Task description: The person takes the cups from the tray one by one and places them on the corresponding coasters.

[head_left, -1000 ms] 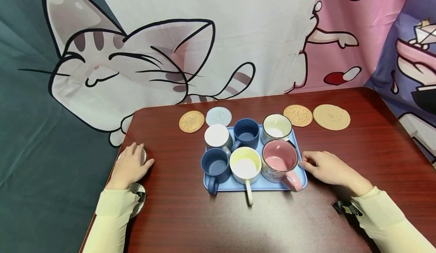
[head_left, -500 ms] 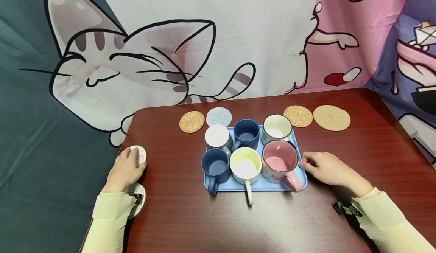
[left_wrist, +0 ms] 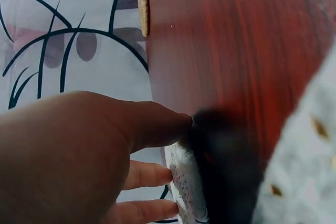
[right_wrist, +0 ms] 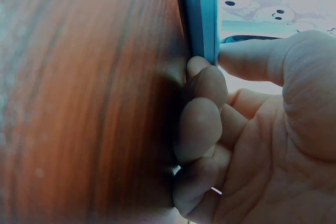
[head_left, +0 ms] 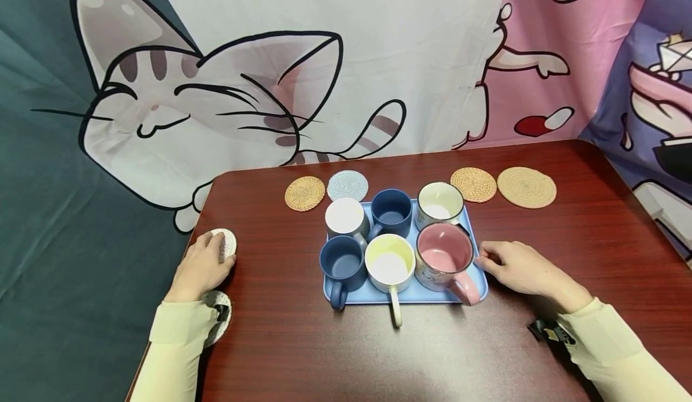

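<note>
The left hand (head_left: 199,270), at the left of the frame, pinches a white speckled round coaster (head_left: 229,246) by the edge of the brown wood-grain table (head_left: 281,342), while the right hand (head_left: 524,270), right of centre, grips the right rim of a light-blue rectangular tray (head_left: 427,295) at the centre. Raising the tray by that single rim would probably tilt it and slide the closely packed large pink mug (head_left: 444,252) leftward; a loose left pinch could drop the coaster over the table's edge.
</note>
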The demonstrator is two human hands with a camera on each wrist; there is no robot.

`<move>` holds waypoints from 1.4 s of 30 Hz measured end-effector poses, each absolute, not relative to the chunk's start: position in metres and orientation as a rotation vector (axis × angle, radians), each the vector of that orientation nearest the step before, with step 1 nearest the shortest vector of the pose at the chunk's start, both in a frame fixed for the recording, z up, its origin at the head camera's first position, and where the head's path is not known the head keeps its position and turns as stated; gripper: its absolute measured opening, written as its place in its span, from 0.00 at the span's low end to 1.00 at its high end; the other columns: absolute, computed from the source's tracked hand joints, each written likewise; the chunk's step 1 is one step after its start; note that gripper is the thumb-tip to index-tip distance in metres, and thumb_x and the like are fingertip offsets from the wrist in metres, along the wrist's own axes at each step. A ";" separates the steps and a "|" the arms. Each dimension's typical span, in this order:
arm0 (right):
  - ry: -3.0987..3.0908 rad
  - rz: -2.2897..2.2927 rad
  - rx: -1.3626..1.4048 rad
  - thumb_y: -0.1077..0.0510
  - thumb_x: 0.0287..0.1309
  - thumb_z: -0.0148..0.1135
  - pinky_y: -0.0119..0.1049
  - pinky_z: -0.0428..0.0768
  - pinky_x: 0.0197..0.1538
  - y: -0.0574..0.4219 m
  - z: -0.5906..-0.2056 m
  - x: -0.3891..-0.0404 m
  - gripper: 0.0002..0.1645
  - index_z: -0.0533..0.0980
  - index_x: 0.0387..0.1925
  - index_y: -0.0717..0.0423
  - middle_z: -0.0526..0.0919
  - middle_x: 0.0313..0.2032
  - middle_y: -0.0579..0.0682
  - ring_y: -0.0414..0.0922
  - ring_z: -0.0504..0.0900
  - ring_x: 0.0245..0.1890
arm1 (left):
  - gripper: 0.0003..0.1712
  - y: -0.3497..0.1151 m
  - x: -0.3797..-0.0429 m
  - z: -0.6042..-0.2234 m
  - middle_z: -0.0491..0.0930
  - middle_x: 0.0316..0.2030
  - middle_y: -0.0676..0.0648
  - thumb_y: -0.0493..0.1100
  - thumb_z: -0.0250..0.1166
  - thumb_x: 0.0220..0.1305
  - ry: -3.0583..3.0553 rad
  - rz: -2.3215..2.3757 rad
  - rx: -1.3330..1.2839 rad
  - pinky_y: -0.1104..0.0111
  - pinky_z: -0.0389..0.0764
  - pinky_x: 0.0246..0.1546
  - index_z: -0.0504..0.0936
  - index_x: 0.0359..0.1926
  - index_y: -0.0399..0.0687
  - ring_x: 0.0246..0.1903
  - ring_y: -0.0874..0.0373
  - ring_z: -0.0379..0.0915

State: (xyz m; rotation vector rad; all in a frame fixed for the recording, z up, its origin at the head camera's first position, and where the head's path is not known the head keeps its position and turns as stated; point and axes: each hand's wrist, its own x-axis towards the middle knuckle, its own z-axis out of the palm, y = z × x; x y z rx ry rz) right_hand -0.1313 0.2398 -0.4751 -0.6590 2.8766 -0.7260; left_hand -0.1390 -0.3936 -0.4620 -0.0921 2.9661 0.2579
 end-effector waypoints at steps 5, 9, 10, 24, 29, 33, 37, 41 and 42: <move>2.875 -0.737 -0.659 0.55 0.68 0.65 0.30 0.59 0.28 0.240 -0.473 -0.131 0.21 0.67 0.21 0.42 0.60 0.17 0.34 0.31 0.60 0.20 | 0.40 -0.389 -0.145 -0.462 0.55 0.73 0.22 0.50 0.60 0.71 2.973 0.260 -0.057 0.29 0.66 0.61 0.62 0.75 0.33 0.67 0.20 0.57; 2.860 -0.735 -0.641 0.55 0.68 0.65 0.30 0.60 0.28 0.240 -0.472 -0.131 0.21 0.67 0.21 0.42 0.61 0.17 0.35 0.31 0.61 0.20 | 0.39 -0.385 -0.149 -0.461 0.54 0.74 0.23 0.50 0.59 0.71 2.970 0.271 -0.050 0.29 0.67 0.61 0.62 0.75 0.34 0.68 0.21 0.57; 2.858 -0.732 -0.636 0.55 0.68 0.65 0.30 0.60 0.28 0.240 -0.472 -0.131 0.21 0.67 0.21 0.42 0.61 0.17 0.35 0.31 0.61 0.20 | 0.39 -0.384 -0.150 -0.461 0.54 0.74 0.24 0.51 0.59 0.71 2.967 0.273 -0.054 0.29 0.67 0.60 0.62 0.75 0.34 0.68 0.21 0.57; 2.847 -0.746 -0.638 0.55 0.69 0.64 0.29 0.60 0.27 0.239 -0.472 -0.131 0.21 0.67 0.21 0.42 0.61 0.17 0.34 0.31 0.61 0.20 | 0.38 -0.363 -0.173 -0.462 0.55 0.75 0.26 0.52 0.57 0.72 2.965 0.262 0.010 0.31 0.68 0.61 0.62 0.76 0.37 0.69 0.24 0.58; 2.852 -0.732 -0.634 0.55 0.68 0.64 0.29 0.60 0.27 0.240 -0.472 -0.130 0.21 0.66 0.21 0.42 0.61 0.17 0.34 0.31 0.61 0.19 | 0.38 -0.356 -0.184 -0.462 0.55 0.75 0.27 0.53 0.57 0.73 2.949 0.253 0.013 0.30 0.68 0.62 0.63 0.76 0.39 0.70 0.25 0.58; 2.856 -0.726 -0.635 0.55 0.68 0.64 0.29 0.60 0.27 0.241 -0.473 -0.130 0.21 0.66 0.20 0.42 0.60 0.17 0.34 0.31 0.61 0.20 | 0.37 -0.351 -0.193 -0.461 0.53 0.76 0.28 0.53 0.56 0.74 2.929 0.253 0.019 0.30 0.66 0.63 0.62 0.77 0.40 0.72 0.26 0.55; 2.854 -0.725 -0.630 0.55 0.68 0.64 0.29 0.60 0.28 0.241 -0.473 -0.130 0.21 0.66 0.20 0.42 0.60 0.17 0.34 0.31 0.61 0.20 | 0.37 -0.347 -0.203 -0.461 0.54 0.76 0.28 0.52 0.56 0.74 2.929 0.250 0.042 0.31 0.65 0.65 0.62 0.77 0.40 0.72 0.26 0.55; 2.850 -0.727 -0.637 0.55 0.69 0.64 0.29 0.60 0.28 0.240 -0.472 -0.131 0.21 0.66 0.21 0.42 0.60 0.17 0.35 0.31 0.61 0.20 | 0.36 -0.344 -0.211 -0.459 0.54 0.76 0.27 0.51 0.56 0.74 2.926 0.248 0.051 0.31 0.66 0.65 0.63 0.76 0.41 0.72 0.26 0.55; 2.850 -0.727 -0.638 0.55 0.69 0.64 0.29 0.60 0.28 0.240 -0.472 -0.131 0.21 0.66 0.21 0.42 0.61 0.17 0.35 0.31 0.61 0.20 | 0.35 -0.343 -0.213 -0.458 0.53 0.76 0.27 0.50 0.56 0.74 2.924 0.249 0.053 0.31 0.66 0.65 0.63 0.76 0.40 0.72 0.26 0.55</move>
